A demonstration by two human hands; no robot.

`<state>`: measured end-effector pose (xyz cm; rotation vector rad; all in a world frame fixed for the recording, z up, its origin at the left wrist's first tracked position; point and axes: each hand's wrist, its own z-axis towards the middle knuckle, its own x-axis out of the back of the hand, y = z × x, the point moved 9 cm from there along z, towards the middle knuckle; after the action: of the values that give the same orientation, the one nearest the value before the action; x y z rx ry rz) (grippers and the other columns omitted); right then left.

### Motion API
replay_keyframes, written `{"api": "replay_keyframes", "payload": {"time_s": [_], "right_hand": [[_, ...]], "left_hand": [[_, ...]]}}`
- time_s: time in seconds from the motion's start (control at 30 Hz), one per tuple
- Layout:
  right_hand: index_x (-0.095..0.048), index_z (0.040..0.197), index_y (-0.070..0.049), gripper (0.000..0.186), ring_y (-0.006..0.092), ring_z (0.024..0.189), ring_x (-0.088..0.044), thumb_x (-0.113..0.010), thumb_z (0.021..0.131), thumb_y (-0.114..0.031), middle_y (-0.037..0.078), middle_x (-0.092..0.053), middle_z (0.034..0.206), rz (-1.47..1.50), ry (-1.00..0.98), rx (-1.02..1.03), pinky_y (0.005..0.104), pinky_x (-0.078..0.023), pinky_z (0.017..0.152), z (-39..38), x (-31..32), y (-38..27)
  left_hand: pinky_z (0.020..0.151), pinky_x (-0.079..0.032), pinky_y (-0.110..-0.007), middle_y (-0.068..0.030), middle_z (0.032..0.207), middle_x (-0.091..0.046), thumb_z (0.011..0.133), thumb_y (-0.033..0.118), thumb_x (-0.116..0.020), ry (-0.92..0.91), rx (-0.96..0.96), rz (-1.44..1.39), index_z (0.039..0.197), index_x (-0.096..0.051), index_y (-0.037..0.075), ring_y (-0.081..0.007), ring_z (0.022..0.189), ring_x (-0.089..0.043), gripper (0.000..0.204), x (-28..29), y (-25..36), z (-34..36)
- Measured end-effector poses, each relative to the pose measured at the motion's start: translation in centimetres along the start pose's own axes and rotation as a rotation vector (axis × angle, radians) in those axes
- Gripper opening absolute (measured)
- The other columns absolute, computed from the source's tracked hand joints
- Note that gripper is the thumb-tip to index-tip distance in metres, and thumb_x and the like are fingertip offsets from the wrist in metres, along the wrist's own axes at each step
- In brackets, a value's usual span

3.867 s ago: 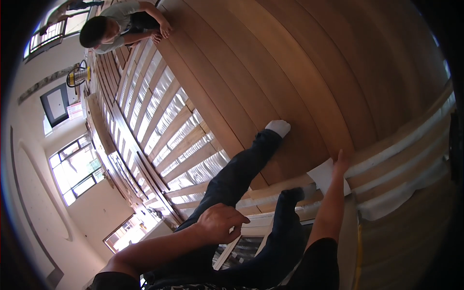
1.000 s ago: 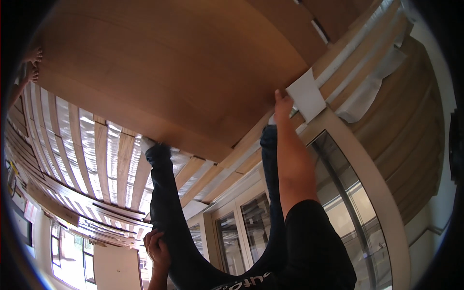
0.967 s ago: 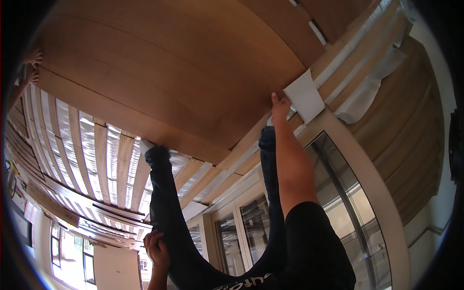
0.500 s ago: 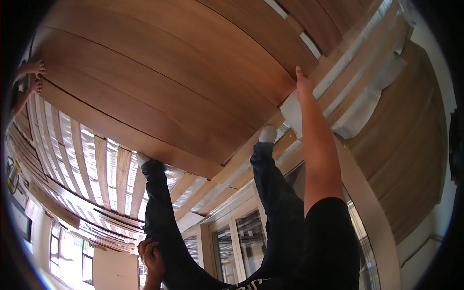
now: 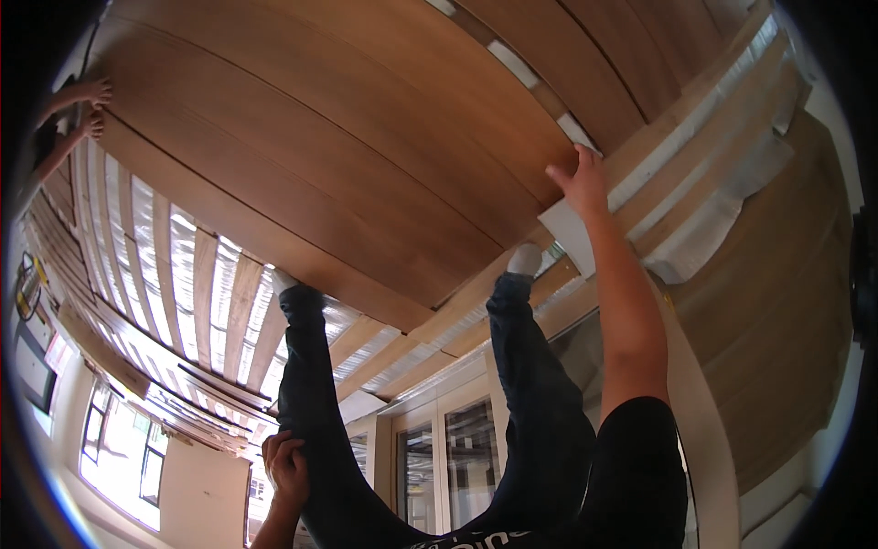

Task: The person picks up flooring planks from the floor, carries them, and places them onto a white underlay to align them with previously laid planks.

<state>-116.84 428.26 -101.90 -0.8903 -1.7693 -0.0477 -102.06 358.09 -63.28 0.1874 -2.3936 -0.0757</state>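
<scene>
My right hand [image 5: 582, 176] reaches to the near edge of the brown wooden planks [image 5: 366, 128], thumb and fingers spread, by a narrow pale gap [image 5: 570, 125] between two boards. A white sheet [image 5: 567, 236] lies just under my right wrist. My left hand [image 5: 283, 467], low at the left, has its fingers curled against the leg of my dark trousers [image 5: 311, 393]. My socked feet [image 5: 524, 258] rest along the planks' edge.
A co-worker's two hands [image 5: 91, 110] touch the planks at the far left. Battens with silver foil [image 5: 146, 265] stretch across the lower left. Glazed doors [image 5: 439, 467] are below me, a window [image 5: 119, 457] lower left, crumpled foam [image 5: 695, 238] and darker boards [image 5: 768, 348] at the right.
My view has turned since the earliest frame. Over the last second my right hand has moved up and right along the board edge and spread its fingers. My left hand stays at my leg.
</scene>
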Motion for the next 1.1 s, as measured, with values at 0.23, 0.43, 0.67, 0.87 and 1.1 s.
{"api": "replay_keyframes", "payload": {"time_s": [0.23,0.43,0.67,0.87,1.1], "right_hand": [[-0.047,0.130,0.003,0.090,0.0396,0.121,-0.046,-0.087,0.061,-0.038,0.023,-0.050,0.131,-0.260,-0.419,-0.020,0.0450,-0.039,0.103,1.9,-2.0,-2.2],[-0.061,0.115,0.002,0.066,0.0324,0.104,-0.061,-0.088,0.062,-0.027,0.018,-0.066,0.110,-0.017,-0.518,-0.013,0.0388,-0.048,0.091,1.6,-0.8,-4.0],[-0.058,0.115,0.005,0.064,0.0290,0.104,-0.062,-0.086,0.066,-0.026,0.018,-0.066,0.111,0.025,-0.669,-0.098,0.0372,-0.048,0.089,1.8,-0.9,-3.6],[-0.059,0.108,0.005,0.055,0.0294,0.098,-0.064,-0.083,0.070,-0.026,0.019,-0.066,0.106,0.090,-0.529,-0.045,0.0367,-0.049,0.084,0.7,1.4,-3.8],[-0.058,0.113,0.004,0.052,0.0266,0.100,-0.063,-0.080,0.072,-0.020,0.015,-0.066,0.107,0.126,-0.533,-0.086,0.0354,-0.049,0.086,-0.4,2.3,-4.0]], "left_hand": [[0.088,-0.047,-0.045,-0.0182,0.103,-0.062,0.084,0.006,-0.053,0.026,-0.473,0.712,0.099,-0.064,0.000,-0.0344,0.098,-0.058,0.020,1.5,7.0,0.4],[0.087,-0.045,-0.044,-0.0162,0.098,-0.061,0.073,-0.004,-0.054,0.062,-0.362,0.643,0.079,-0.064,0.003,-0.0345,0.097,-0.056,0.013,2.7,6.4,1.0],[0.088,-0.045,-0.044,-0.0157,0.102,-0.061,0.074,-0.004,-0.054,0.049,-0.359,0.601,0.081,-0.064,0.003,-0.0345,0.100,-0.055,0.015,3.3,6.7,1.2],[0.088,-0.045,-0.044,-0.0157,0.102,-0.061,0.073,-0.006,-0.053,0.065,-0.272,0.428,0.080,-0.064,0.003,-0.0341,0.101,-0.055,0.016,2.9,5.9,1.1],[0.088,-0.044,-0.043,-0.0149,0.101,-0.061,0.073,-0.005,-0.054,0.026,-0.163,0.215,0.080,-0.064,0.003,-0.0332,0.101,-0.054,0.015,3.7,6.7,2.1]]}}
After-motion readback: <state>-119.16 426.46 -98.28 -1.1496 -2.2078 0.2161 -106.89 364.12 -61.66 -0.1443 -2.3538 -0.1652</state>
